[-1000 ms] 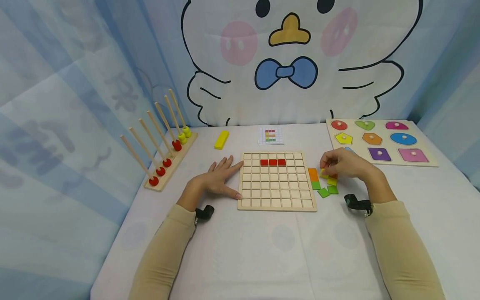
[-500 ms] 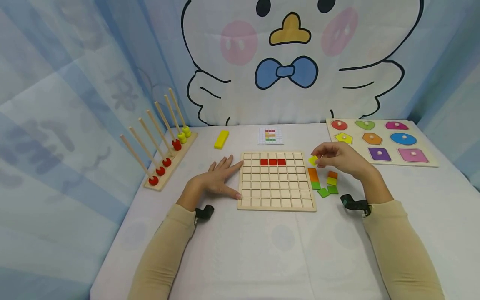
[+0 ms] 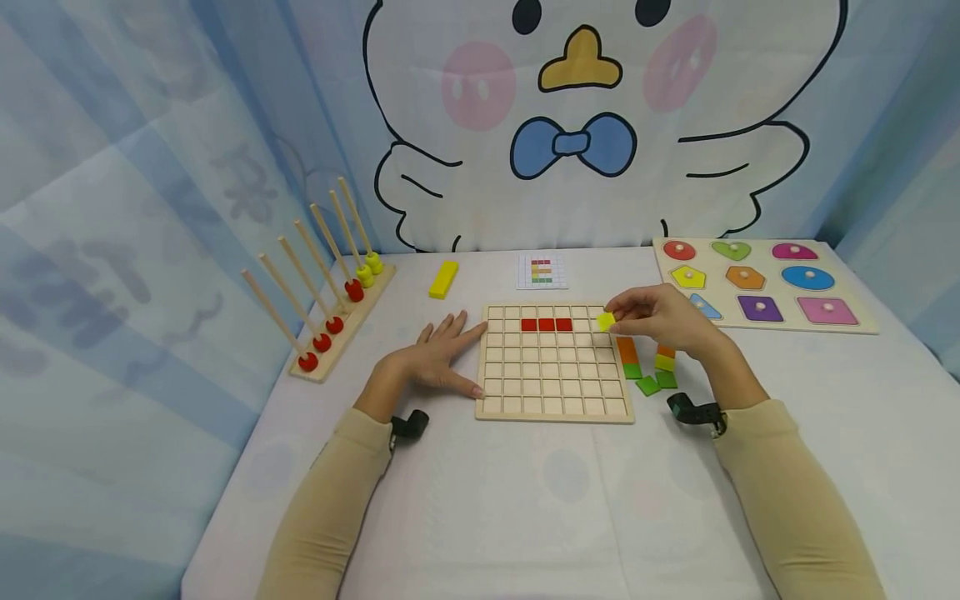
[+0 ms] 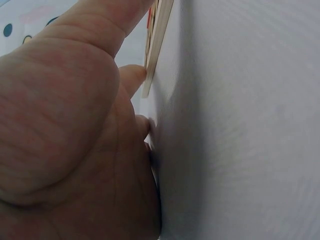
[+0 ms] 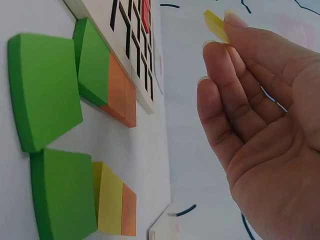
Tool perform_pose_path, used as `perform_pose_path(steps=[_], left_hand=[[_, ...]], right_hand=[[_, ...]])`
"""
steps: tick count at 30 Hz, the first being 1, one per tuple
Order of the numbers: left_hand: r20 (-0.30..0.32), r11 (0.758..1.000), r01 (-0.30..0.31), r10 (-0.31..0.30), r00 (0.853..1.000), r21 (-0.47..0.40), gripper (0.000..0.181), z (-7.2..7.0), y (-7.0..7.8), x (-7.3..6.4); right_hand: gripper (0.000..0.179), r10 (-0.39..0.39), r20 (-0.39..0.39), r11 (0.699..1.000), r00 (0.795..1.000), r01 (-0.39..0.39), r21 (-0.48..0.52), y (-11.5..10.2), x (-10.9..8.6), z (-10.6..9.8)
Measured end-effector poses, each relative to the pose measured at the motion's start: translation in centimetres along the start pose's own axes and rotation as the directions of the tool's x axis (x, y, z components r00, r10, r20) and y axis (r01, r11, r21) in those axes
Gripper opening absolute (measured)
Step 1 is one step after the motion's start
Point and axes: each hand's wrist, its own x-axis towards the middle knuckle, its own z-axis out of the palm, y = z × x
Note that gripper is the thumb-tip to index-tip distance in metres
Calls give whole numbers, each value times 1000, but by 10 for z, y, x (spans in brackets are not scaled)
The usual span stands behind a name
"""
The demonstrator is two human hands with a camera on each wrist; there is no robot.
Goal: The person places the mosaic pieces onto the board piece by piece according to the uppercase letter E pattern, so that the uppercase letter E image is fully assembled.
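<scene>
A wooden grid board [image 3: 555,367] lies in the middle of the table, with three red square tiles [image 3: 547,325] side by side in its second row. My left hand [image 3: 435,358] rests at the board's left edge, fingers spread, thumb and a fingertip touching the frame. Over the board's upper right corner, my right hand [image 3: 660,317] pinches a yellow square tile [image 3: 606,322] between thumb and fingertips. In the right wrist view that tile [image 5: 215,26] is held up, apart from the board. Green tiles [image 3: 648,385], orange tiles [image 3: 626,348] and a yellow tile [image 3: 664,362] lie right of the board.
A small pattern card [image 3: 542,272] lies behind the board, with a yellow block [image 3: 443,279] to its left. At the left stands a bead stacker with wooden pegs [image 3: 345,329]. A shape puzzle board [image 3: 765,312] lies at the back right.
My right hand has lifted the yellow tile from the loose tiles and carried it left, over the board's upper right corner. The left hand has stayed in place.
</scene>
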Motion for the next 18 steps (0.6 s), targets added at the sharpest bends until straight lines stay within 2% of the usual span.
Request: perform_pose_path(steps=[5, 13, 18], left_hand=[[0, 1000, 1, -1, 1000, -7, 123, -1, 0, 0], [5, 1000, 3, -2, 1000, -21, 123, -2, 3, -2], [1, 1000, 2, -2, 1000, -24, 124, -2, 4, -2]], right_hand=[[35, -6, -16, 1000, 1000, 6, -2, -8, 4, 8], [33, 5, -19, 998, 1000, -4, 68, -26, 21, 28], [30, -27, -37, 996, 999, 30, 81, -39, 30, 38]])
